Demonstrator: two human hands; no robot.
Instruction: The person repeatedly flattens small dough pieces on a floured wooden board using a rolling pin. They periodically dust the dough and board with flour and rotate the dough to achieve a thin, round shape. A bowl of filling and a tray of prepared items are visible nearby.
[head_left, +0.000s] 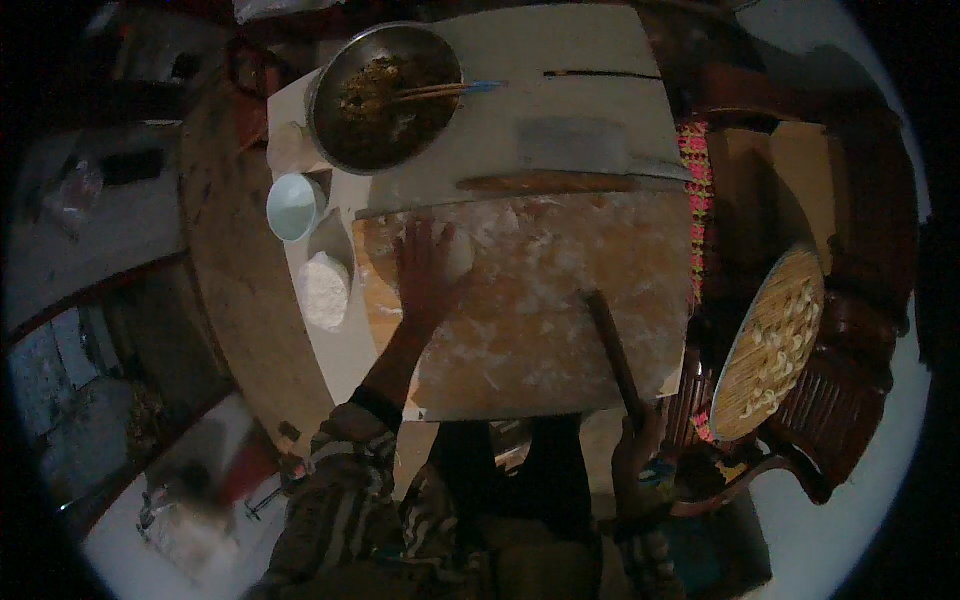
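My left hand (424, 259) lies palm down on the wooden board (540, 300), its fingers apart. A pale, rounded lump of dough (460, 253) shows beside and partly under it. My right hand (636, 444) grips one end of a dark wooden stick (616, 356) at the board's near right edge. The stick slants up to the left over the floured board. Beyond the board's far edge lies a tapered rolling pin (547, 182). A broad-bladed cleaver (572, 142) lies just behind the pin.
A metal bowl (322, 142) holds dark filling and blue-ended chopsticks (439, 91). Left of the board stand a pale bowl (294, 208) and a mound of flour (326, 291). At right, a round woven tray (739, 367) carries several dumplings. A dark thin stick (600, 74) lies at the back.
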